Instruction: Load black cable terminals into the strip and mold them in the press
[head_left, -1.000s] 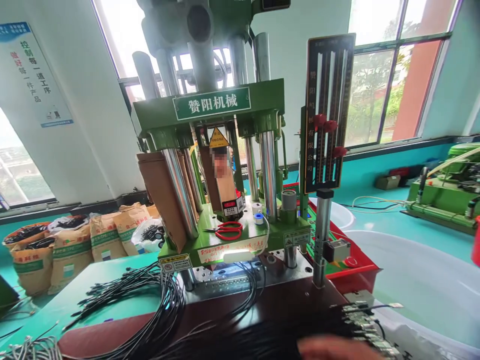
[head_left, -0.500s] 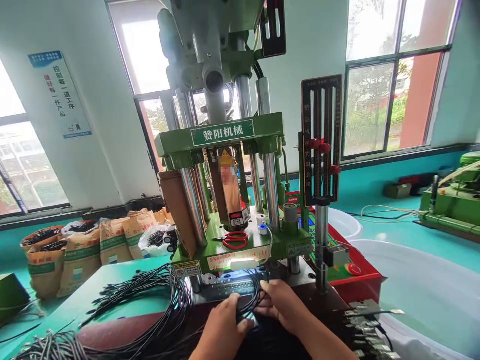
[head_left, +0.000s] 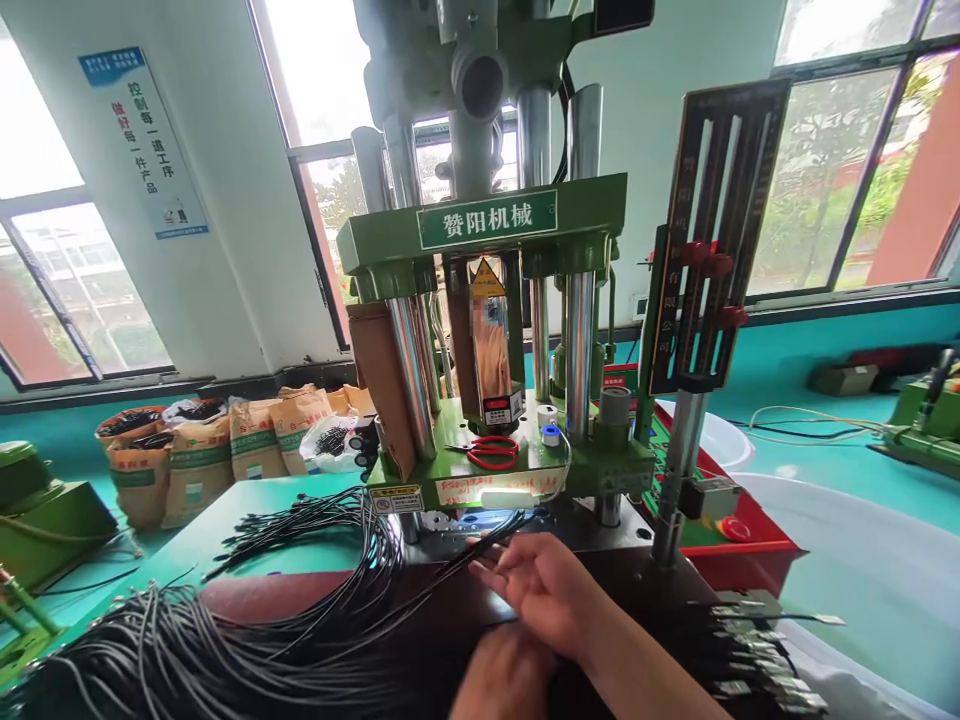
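Head view: a worker's two bare hands meet in front of a green press [head_left: 487,210] on a factory floor. The right hand [head_left: 551,590], palm partly turned up and fingers half curled, reaches to a thin strand of black cables [head_left: 450,568] that runs out from beneath the press's lower plate; whether the fingers close on the strand or only touch it, one cannot tell from here. The left hand [head_left: 504,672], blurred, is just below the right wrist, and its grip cannot be made out.

More black cables [head_left: 285,665] sweep in a thick spread across the dark tabletop [head_left: 262,598] to the left, while a second bunch curves away with its tips on a teal surface [head_left: 259,492]. At the right edge lie metal-tipped cable ends [head_left: 754,650].

On the press's green plate, red-handled scissors [head_left: 495,453] lie beside a small blue-and-white roll [head_left: 551,436], above a white light bar [head_left: 510,498]. A brown cardboard sheet [head_left: 381,385] leans by the left column. To the right stand a slotted black panel [head_left: 718,240], a red console [head_left: 765,545] and a large white tub [head_left: 847,560]; paper sacks [head_left: 199,465] line the far left.
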